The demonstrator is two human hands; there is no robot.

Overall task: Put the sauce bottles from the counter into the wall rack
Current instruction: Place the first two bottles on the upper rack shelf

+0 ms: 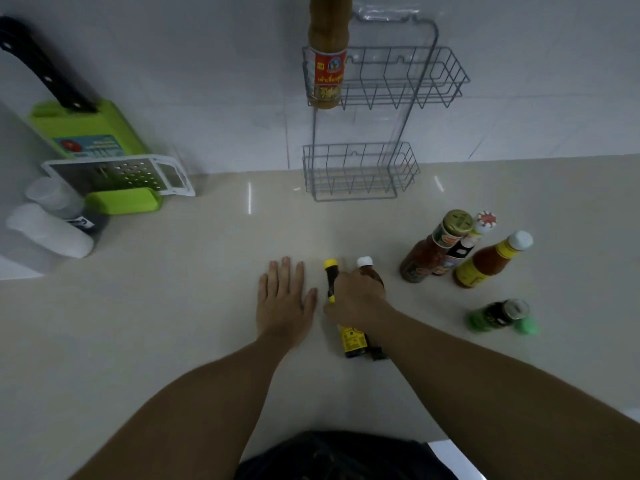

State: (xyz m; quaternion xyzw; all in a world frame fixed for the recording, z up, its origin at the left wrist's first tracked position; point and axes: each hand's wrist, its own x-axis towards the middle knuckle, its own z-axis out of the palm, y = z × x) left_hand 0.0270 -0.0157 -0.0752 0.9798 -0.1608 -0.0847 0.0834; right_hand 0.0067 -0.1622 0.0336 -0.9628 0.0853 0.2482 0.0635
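Note:
A grey wire wall rack (pixel 408 77) with two baskets hangs on the tiled wall; a tall brown sauce bottle (pixel 327 64) stands at the left end of its upper basket. On the counter, my right hand (pixel 356 296) is closed around the necks of two dark bottles, a yellow-capped bottle (pixel 351 339) and a white-capped bottle (pixel 367 265). My left hand (pixel 284 299) lies flat on the counter just left of them, fingers apart. To the right stand a gold-capped chili bottle (pixel 433 251), a dark bottle with a red-white cap (pixel 483 225), an orange sauce bottle (pixel 488 261) and a small green jar (pixel 498 315).
At the far left stand a green knife block (pixel 86 129) with a black-handled knife, a white grater (pixel 121 174) and two white-capped containers (pixel 52 223). The beige counter (pixel 173 306) runs to the wall; the lower basket (pixel 360 171) of the rack holds nothing.

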